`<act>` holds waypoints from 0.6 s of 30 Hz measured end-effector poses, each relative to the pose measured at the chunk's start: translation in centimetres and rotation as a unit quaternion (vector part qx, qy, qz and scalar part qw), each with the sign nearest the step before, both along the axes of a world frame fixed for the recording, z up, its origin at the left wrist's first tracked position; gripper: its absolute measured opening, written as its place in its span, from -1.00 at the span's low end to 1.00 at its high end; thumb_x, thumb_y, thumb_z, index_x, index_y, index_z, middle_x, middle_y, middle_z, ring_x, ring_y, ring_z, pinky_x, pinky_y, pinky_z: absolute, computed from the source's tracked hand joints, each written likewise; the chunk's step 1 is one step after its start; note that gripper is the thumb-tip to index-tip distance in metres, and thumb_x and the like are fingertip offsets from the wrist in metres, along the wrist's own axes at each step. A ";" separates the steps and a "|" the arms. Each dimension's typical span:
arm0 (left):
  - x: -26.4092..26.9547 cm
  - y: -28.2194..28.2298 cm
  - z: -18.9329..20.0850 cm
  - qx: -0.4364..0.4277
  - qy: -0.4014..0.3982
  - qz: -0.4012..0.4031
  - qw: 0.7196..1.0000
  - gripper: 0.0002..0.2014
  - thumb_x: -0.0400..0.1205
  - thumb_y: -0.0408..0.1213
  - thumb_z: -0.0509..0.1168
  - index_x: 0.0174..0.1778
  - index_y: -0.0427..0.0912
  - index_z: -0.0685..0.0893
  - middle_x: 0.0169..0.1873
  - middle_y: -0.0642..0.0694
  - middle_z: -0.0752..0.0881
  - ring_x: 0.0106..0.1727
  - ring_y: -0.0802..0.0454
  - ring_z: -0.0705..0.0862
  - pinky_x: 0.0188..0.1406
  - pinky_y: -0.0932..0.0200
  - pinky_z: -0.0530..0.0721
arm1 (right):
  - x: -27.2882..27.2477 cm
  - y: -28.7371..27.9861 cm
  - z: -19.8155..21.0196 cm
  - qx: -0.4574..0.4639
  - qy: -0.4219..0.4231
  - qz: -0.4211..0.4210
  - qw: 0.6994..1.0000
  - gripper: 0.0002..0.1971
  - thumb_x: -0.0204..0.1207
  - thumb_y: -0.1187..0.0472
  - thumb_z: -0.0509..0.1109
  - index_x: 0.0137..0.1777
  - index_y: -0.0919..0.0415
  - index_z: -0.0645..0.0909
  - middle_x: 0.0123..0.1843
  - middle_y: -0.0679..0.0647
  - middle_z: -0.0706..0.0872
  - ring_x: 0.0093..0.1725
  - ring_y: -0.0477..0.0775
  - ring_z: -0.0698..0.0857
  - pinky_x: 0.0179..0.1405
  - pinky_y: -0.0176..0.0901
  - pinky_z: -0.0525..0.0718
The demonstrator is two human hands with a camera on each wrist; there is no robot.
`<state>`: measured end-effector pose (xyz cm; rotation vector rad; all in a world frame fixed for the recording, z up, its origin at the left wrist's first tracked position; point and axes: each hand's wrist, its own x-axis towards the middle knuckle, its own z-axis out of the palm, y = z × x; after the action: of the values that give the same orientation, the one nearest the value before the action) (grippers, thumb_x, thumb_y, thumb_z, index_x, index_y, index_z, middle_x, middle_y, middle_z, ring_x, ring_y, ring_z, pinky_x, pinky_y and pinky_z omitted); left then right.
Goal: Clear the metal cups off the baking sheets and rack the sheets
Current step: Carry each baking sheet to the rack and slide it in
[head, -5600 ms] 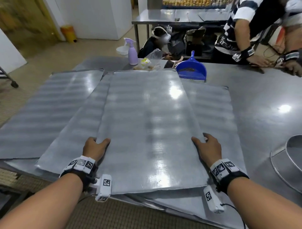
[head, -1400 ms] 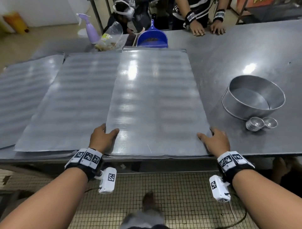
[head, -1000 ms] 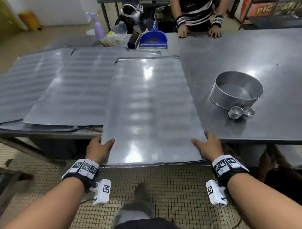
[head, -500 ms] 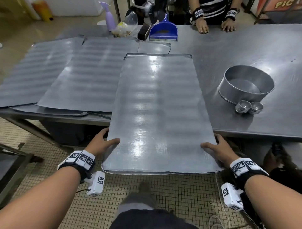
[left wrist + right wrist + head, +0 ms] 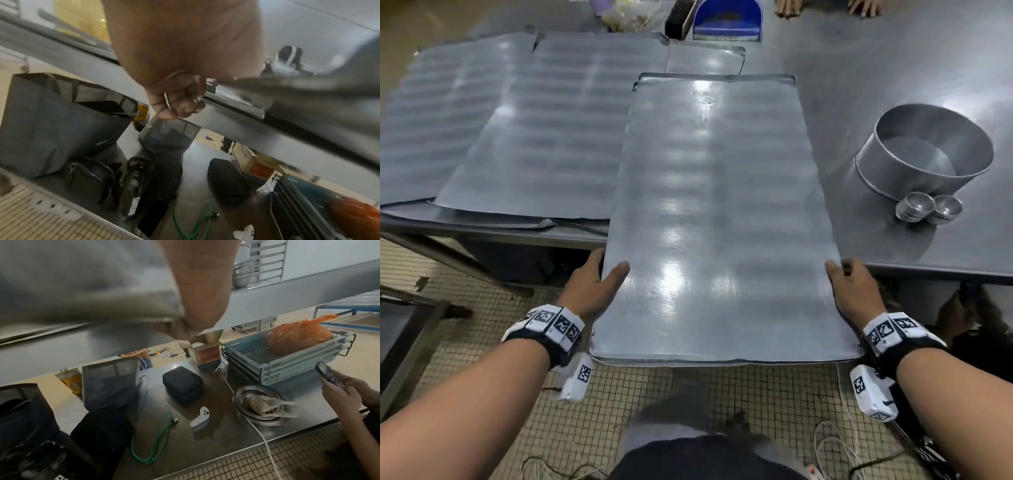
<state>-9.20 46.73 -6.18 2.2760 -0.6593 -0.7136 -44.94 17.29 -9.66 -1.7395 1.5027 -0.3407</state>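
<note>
Head view, baking sheet pulled farther off table

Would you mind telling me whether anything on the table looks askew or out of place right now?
The baking sheet gripped by the left hand and right hand overhangs the table edge. Two metal cups sit on the table beside the round pan, not in it.

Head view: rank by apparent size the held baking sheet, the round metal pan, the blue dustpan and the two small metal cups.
1. Held grey baking sheet
2. Round metal pan
3. Blue dustpan, partly cut off
4. Small metal cups, alike
</note>
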 end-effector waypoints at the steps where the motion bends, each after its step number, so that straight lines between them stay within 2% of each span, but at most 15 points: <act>1: -0.1 -0.1 -0.1 -0.013 0.001 0.010 1.000 -0.40 0.64 0.23 0.33 0.55 0.05 0.46 0.19 0.13 0.66 0.14 0.04 0.68 0.11 -0.02 0.63 | 0.0 0.1 -0.1 -0.005 -0.007 -0.006 1.000 -0.53 0.69 -0.09 0.29 0.38 0.27 0.55 0.33 0.28 0.68 0.32 0.29 0.63 0.27 0.02 0.48; 4: -0.6 -0.3 -0.4 -0.057 0.012 0.040 0.998 -0.46 0.62 0.20 0.37 0.47 0.07 0.52 0.16 0.19 0.70 0.14 0.18 0.71 0.06 0.02 0.68 | 0.2 0.1 -0.3 -0.017 -0.027 -0.022 0.999 -0.59 0.69 -0.06 0.29 0.32 0.26 0.60 0.28 0.28 0.71 0.27 0.26 0.65 0.28 0.04 0.51; 7: -0.9 -0.7 -0.9 -0.079 0.053 0.056 0.994 -0.46 0.61 0.24 0.37 0.43 0.07 0.52 0.19 0.15 0.73 0.19 0.12 0.73 0.12 -0.01 0.71 | 0.2 0.2 -0.5 -0.022 -0.037 -0.022 0.999 -0.62 0.69 -0.05 0.30 0.28 0.25 0.62 0.22 0.25 0.73 0.22 0.23 0.67 0.25 0.02 0.53; 9: -1.2 -1.0 -1.0 -0.082 0.063 0.068 0.992 -0.45 0.62 0.24 0.33 0.44 0.03 0.49 0.20 0.13 0.71 0.20 0.12 0.72 0.11 0.03 0.68 | 0.2 0.4 -0.5 -0.017 -0.042 -0.018 0.999 -0.62 0.68 -0.06 0.31 0.27 0.23 0.62 0.18 0.19 0.73 0.18 0.17 0.67 0.18 -0.05 0.52; 12: -1.3 -1.3 -0.8 -0.076 0.041 0.075 0.993 -0.52 0.67 0.17 0.32 0.42 0.00 0.50 0.17 0.10 0.70 0.13 0.16 0.70 -0.06 0.17 0.62 | 0.1 0.7 -0.4 -0.011 -0.048 -0.006 0.999 -0.63 0.68 -0.05 0.31 0.27 0.23 0.62 0.16 0.14 0.73 0.16 0.13 0.67 0.15 -0.09 0.50; 14: -1.0 -1.3 -0.7 -0.061 0.022 0.071 0.995 -0.55 0.69 0.09 0.34 0.42 -0.04 0.52 0.14 0.06 0.69 0.08 0.11 0.70 -0.05 0.14 0.59 | 0.1 0.6 -0.3 -0.011 -0.045 0.008 0.999 -0.62 0.70 -0.02 0.30 0.30 0.28 0.60 0.17 0.15 0.71 0.15 0.12 0.64 0.13 -0.11 0.46; 16: -0.8 -1.1 -0.8 -0.057 0.012 0.067 0.996 -0.60 0.68 0.03 0.37 0.37 -0.05 0.55 0.11 0.05 0.69 0.02 0.17 0.68 -0.07 0.17 0.59 | 0.1 0.3 0.0 -0.008 -0.036 0.015 0.999 -0.63 0.71 0.03 0.29 0.29 0.33 0.60 0.14 0.16 0.69 0.13 0.12 0.62 0.12 -0.12 0.44; 18: -0.8 -0.9 -0.8 -0.062 0.011 0.065 0.996 -0.66 0.67 0.00 0.39 0.29 -0.03 0.56 0.08 0.04 0.70 0.01 0.22 0.67 -0.04 0.12 0.62 | 0.0 0.1 0.4 0.001 -0.037 0.014 0.999 -0.70 0.69 0.08 0.29 0.16 0.34 0.63 0.07 0.22 0.72 0.09 0.20 0.64 0.06 -0.06 0.47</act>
<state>-9.95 45.86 -6.95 2.1723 -0.5254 -0.6180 -44.92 17.37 -9.28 -1.7256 1.4240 -0.3846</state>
